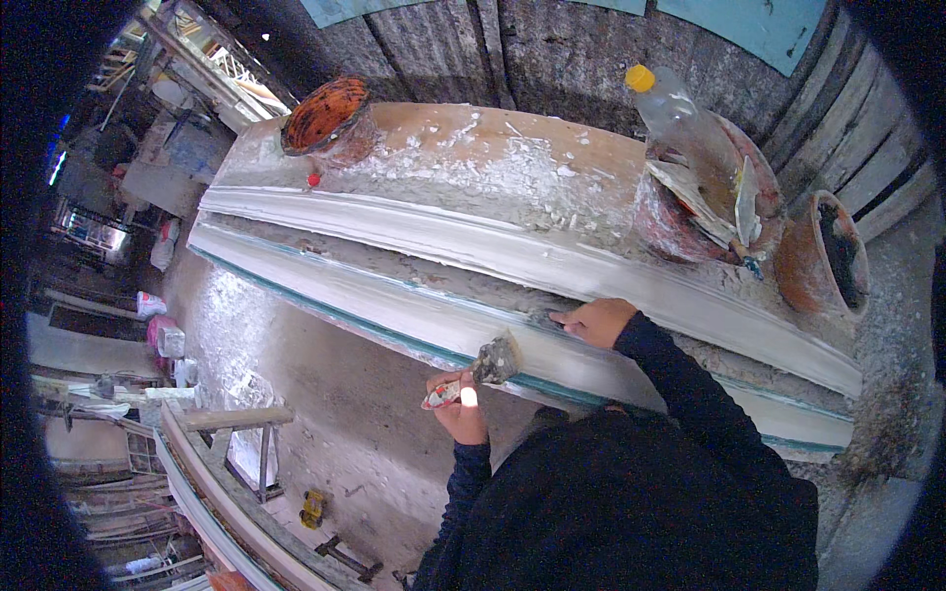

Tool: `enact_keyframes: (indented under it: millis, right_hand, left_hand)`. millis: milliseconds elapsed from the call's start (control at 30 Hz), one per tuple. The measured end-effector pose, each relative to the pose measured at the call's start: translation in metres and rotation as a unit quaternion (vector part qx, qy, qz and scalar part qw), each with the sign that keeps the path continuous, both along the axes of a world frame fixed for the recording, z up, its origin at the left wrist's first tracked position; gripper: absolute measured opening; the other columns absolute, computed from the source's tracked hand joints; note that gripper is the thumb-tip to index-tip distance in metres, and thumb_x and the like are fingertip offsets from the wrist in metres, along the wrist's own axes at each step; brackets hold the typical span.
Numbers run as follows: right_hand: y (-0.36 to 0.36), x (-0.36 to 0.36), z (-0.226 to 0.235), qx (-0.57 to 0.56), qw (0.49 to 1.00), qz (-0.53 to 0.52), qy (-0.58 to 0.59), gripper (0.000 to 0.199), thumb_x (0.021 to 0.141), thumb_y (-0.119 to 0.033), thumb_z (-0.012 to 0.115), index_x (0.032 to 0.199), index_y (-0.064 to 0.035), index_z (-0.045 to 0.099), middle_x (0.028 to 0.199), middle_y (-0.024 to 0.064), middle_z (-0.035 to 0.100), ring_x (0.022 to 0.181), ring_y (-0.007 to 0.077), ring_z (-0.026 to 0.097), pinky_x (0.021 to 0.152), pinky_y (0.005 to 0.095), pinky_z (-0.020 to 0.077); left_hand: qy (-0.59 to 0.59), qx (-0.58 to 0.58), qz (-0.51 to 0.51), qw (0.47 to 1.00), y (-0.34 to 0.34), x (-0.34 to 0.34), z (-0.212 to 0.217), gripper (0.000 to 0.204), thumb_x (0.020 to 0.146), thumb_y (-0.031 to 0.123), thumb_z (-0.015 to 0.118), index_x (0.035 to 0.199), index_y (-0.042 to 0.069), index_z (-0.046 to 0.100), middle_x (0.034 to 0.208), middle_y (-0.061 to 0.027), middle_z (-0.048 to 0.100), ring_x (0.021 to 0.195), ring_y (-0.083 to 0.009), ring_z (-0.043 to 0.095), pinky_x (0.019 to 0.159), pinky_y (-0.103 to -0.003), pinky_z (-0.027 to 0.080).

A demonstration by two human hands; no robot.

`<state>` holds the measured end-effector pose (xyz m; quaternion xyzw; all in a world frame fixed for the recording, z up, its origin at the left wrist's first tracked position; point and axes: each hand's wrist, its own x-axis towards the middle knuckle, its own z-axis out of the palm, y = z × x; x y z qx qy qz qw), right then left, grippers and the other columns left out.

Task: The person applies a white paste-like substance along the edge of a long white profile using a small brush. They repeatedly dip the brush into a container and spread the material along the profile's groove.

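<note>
My left hand (pixel 460 414) is closed round the pale handle of a short tool with a broad, plaster-caked head (pixel 498 358). Whether that head is a blade or bristles cannot be made out. The tool is over the near edge of the closer white plaster moulding (pixel 394 312), which has a green edge strip. Farther right, my right hand (pixel 599 322) reaches into the gap between this strip and the farther white moulding (pixel 473 232). Its index finger is stretched out at the moulding's edge, the others are curled, and no tool shows in it.
Plaster scraps (pixel 537 163) litter the board's far side. An orange-lined bucket (pixel 325 118) stands at far left. At right are a plastic bottle with a yellow cap (pixel 680 106), a plaster-smeared basin (pixel 680 231) and a clay-coloured pot (pixel 823 256). A wooden frame (pixel 232 419) stands lower left.
</note>
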<state>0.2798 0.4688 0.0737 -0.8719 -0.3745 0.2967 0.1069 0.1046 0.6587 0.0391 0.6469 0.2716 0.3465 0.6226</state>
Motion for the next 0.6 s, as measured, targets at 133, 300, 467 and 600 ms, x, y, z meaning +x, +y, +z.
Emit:
enact_keyframes:
  millis: [133, 300, 467, 600]
  right_hand:
    - [0.001, 0.004, -0.008, 0.018, 1.000, 0.009, 0.012, 0.033, 0.086, -0.036, 0.043, 0.118, -0.0328, 0.049, 0.094, 0.0116, 0.061, 0.081, 0.0307, 0.059, 0.072, 0.0415, 0.0461]
    - [-0.050, -0.006, -0.003, -0.004, 0.999, 0.002, 0.041, 0.035, 0.085, -0.039, 0.043, 0.119, -0.0331, 0.048, 0.097, 0.0121, 0.061, 0.082, 0.0311, 0.059, 0.075, 0.0397, 0.0459]
    - [-0.018, -0.010, -0.006, 0.012, 1.000, 0.010, -0.008, 0.034, 0.087, -0.036, 0.039, 0.120, -0.0323, 0.047, 0.096, 0.0107, 0.061, 0.081, 0.0319, 0.059, 0.071, 0.0422, 0.0470]
    - [0.053, -0.006, 0.004, 0.045, 0.998, 0.007, -0.038, 0.033, 0.086, -0.036, 0.042, 0.118, -0.0333, 0.049, 0.088, 0.0122, 0.062, 0.077, 0.0321, 0.059, 0.067, 0.0420, 0.0462]
  left_hand:
    - [0.021, -0.019, 0.003, 1.000, 0.014, -0.008, -0.008, 0.014, 0.077, 0.006, 0.061, 0.081, 0.004, 0.048, 0.078, -0.0038, 0.048, 0.072, -0.0104, 0.045, 0.069, -0.024, 0.039]
    - [0.001, -0.026, 0.003, 1.000, 0.027, -0.012, -0.013, 0.013, 0.078, 0.006, 0.061, 0.081, 0.004, 0.049, 0.078, -0.0030, 0.049, 0.071, -0.0097, 0.046, 0.069, -0.023, 0.039]
    - [0.012, -0.010, -0.022, 1.000, 0.035, -0.007, -0.010, 0.012, 0.079, 0.007, 0.060, 0.082, 0.004, 0.049, 0.079, -0.0025, 0.049, 0.071, -0.0094, 0.046, 0.068, -0.023, 0.039]
    - [0.001, -0.001, -0.029, 1.000, 0.035, -0.006, -0.007, 0.012, 0.079, 0.007, 0.060, 0.082, 0.004, 0.049, 0.079, -0.0027, 0.049, 0.072, -0.0094, 0.046, 0.069, -0.023, 0.039]
